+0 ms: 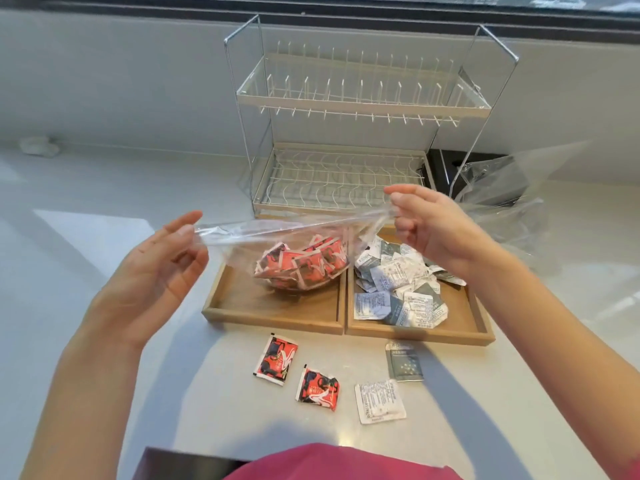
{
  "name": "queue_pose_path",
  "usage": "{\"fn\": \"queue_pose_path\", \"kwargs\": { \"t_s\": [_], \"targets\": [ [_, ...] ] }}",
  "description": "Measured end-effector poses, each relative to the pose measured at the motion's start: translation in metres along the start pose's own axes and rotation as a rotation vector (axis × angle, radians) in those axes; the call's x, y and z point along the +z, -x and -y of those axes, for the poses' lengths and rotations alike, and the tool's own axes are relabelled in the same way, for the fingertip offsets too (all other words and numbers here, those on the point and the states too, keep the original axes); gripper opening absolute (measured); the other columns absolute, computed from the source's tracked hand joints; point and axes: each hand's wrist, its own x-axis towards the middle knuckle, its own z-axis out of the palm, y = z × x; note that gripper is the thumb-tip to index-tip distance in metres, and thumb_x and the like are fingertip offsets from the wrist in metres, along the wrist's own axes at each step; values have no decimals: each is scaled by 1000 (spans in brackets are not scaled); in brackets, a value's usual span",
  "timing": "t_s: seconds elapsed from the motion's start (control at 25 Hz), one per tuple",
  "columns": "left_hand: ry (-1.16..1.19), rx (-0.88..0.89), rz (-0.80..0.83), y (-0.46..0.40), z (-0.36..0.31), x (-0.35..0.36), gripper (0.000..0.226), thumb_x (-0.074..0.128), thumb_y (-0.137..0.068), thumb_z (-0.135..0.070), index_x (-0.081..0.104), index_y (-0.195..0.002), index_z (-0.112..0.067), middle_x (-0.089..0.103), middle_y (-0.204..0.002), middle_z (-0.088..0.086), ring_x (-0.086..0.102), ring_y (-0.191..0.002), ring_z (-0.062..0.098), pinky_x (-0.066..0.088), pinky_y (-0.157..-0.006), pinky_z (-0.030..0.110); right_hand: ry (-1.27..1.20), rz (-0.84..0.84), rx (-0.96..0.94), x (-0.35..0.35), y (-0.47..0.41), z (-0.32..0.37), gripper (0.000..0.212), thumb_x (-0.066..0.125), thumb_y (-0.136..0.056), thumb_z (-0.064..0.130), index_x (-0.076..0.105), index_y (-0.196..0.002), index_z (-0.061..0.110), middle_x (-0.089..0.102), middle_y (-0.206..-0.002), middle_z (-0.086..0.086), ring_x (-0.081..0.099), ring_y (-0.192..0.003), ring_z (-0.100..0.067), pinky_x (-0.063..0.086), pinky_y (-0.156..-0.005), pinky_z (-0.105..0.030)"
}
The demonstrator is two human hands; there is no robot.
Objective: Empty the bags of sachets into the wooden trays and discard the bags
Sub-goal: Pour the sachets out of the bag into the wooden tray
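On the pale surface (pixel 104 209) we see a two-tier wire rack (pixel 356 109) at the back, against the wall under the window. Right of the rack sits a dark box (pixel 446 168), partly hidden by an empty clear bag (pixel 505 195) crumpled beside it. A small white crumpled thing (pixel 38 146) lies far left by the wall; can't tell what it is.

In front of the rack we have two wooden trays side by side, touching. Left tray (pixel 263 306) holds no loose sachets. Right tray (pixel 460 323) holds a pile of grey-and-white sachets (pixel 398 285). Near the trays' front edge, loose on the surface: two red sachets (pixel 277 358) left, two grey-white loose sachets (pixel 403 362) right, all apart from each other. Pink clothing (pixel 346 462) shows at the bottom edge.

We hold a clear bag (pixel 277 237) stretched between both hands, sagging over the left tray. Red packets (pixel 304 263) sit bunched in the bag's low belly, at the tray's back right part; can't tell if the bag touches the tray floor.

Left hand (pixel 162 261): thumb and fingers pinch the bag's left end, palm up, other fingers loosely spread. Right hand (pixel 426 223): fingers curled, pinching the bag's right end, held above the right tray's back corner and covering part of the grey pile. Bag top edge runs nearly level from one hand to the other.
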Motion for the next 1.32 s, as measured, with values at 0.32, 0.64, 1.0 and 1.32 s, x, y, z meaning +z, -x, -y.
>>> {"fn": "queue_pose_path", "kwargs": {
  "t_s": [0.32, 0.64, 1.0, 1.32],
  "targets": [
    [56, 225, 16, -21, -65, 30, 40, 47, -91, -15, 75, -63, -22, 62, -54, -15, 59, -55, -4, 50, -64, 8, -68, 23, -246, 15, -18, 82, 10, 48, -91, 12, 57, -91, 16, 46, -73, 3, 48, -44, -2, 46, -48, -12],
    [-166, 453, 174, -25, -90, 68, 33, 41, -91, -8, 69, -82, -23, 64, -55, -15, 63, -59, -2, 51, -69, 10, 236, -161, -580, 3, -11, 131, 20, 46, -88, 5, 56, -86, 22, 48, -69, 5, 43, -55, -5, 43, -55, -16],
    [-125, 387, 171, -65, -77, 97, 25, 42, -93, -20, 66, -90, -22, 68, -65, -15, 64, -71, 1, 53, -76, 17, 382, -319, -712, -31, -13, 113, 26, 49, -85, 0, 60, -91, 23, 57, -84, 6, 53, -55, -1, 44, -56, -15],
    [-546, 417, 109, -46, 43, 58, 29, 47, -90, -4, 60, -105, -25, 70, -82, -17, 62, -74, -12, 47, -66, 5, 338, -387, -524, -64, 19, -16, 53, 43, -87, -11, 53, -115, 33, 54, -125, 2, 47, -54, 0, 46, -59, -11]
  ]
}}
